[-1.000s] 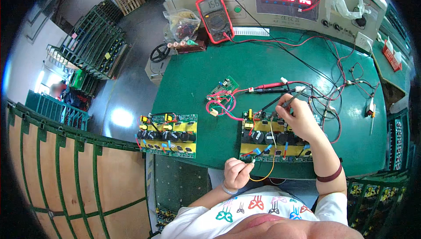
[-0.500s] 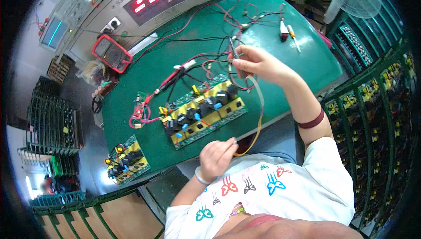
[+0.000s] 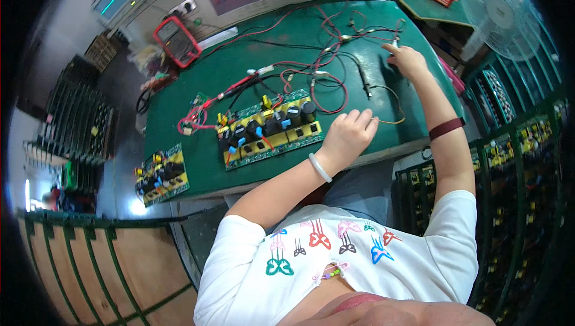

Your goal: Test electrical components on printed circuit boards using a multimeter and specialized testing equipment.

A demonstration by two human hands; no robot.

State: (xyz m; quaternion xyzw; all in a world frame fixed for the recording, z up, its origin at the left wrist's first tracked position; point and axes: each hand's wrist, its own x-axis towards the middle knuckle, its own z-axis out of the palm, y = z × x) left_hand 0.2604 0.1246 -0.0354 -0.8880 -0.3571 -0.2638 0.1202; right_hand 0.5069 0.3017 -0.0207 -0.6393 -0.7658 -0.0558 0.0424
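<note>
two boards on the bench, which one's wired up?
The larger circuit board at the bench's centre, just left of the left hand: red and black leads run onto it. The smaller board at the bench's near-left corner lies apart with no leads.

My left hand [image 3: 348,134] rests on the green bench [image 3: 197,164], just beside the circuit board [image 3: 271,128]. My right hand [image 3: 408,59] reaches far across to a white connector [image 3: 393,51] among tangled wires [image 3: 332,71].
</note>
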